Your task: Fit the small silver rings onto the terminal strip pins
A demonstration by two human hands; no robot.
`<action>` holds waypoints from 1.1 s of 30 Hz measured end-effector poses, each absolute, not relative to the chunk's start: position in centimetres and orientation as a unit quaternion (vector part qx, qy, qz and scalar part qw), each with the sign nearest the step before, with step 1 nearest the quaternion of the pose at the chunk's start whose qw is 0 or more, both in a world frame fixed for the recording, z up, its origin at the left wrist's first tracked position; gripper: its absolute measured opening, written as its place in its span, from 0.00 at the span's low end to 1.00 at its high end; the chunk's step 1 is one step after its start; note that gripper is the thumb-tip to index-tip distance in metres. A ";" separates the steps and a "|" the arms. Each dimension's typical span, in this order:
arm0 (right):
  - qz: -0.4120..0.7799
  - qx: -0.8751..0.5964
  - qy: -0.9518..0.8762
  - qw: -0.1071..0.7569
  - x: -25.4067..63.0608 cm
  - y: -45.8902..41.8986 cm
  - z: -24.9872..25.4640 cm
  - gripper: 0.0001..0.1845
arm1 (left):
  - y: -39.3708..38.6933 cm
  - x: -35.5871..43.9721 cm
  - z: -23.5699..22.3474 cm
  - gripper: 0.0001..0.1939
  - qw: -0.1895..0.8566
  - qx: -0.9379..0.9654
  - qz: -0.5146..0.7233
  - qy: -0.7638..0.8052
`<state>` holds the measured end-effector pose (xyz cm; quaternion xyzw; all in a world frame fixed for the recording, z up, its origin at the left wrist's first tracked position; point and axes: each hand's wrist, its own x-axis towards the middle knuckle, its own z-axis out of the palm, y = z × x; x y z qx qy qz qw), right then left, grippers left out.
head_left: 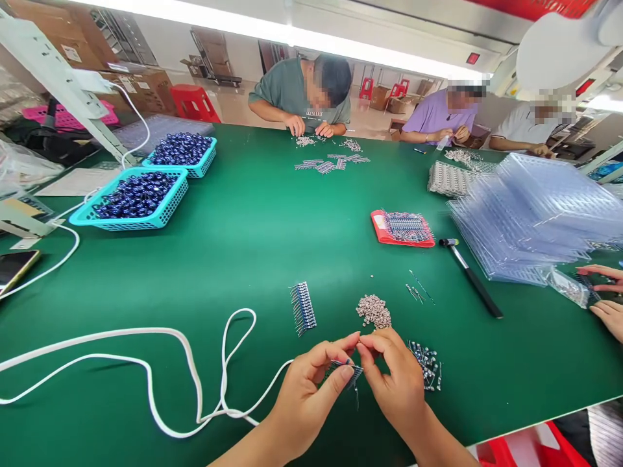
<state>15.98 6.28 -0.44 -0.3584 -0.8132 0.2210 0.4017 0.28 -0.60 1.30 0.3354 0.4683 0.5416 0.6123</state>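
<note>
My left hand [309, 392] is closed on a small strip of dark blue parts with thin wire leads [355, 376]. One lead hangs down below it. Thumb and forefinger of my right hand [396, 379] are pinched together at the left fingertips; whatever they hold is too small to make out. Just beyond the hands lies a pile of tiny pinkish ring-shaped pieces [374, 311]. A similar row of blue leaded parts [304, 307] rests to the left. Loose leaded parts [431, 364] lie beside my right hand, partly hidden by it.
White cables [185, 350] loop across the green table at left. Two turquoise baskets [141, 224] hold dark blue shiny pieces. At right are a hammer [472, 279], a red packet [379, 230] bearing leaded parts and stacked clear trays [525, 220]. Co-workers sit opposite; another person's hands [608, 305] reach in.
</note>
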 end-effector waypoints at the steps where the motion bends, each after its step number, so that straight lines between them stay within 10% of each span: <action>1: 0.215 -0.358 -0.816 0.399 16.0 6.3 -0.5 0.09 | -0.6 0.3 1.3 0.06 0.610 0.335 0.543 0.470; 33: 0.188 -0.337 -0.811 0.440 16.4 6.3 -0.1 0.13 | -0.8 0.4 0.9 0.04 0.501 0.470 0.533 0.495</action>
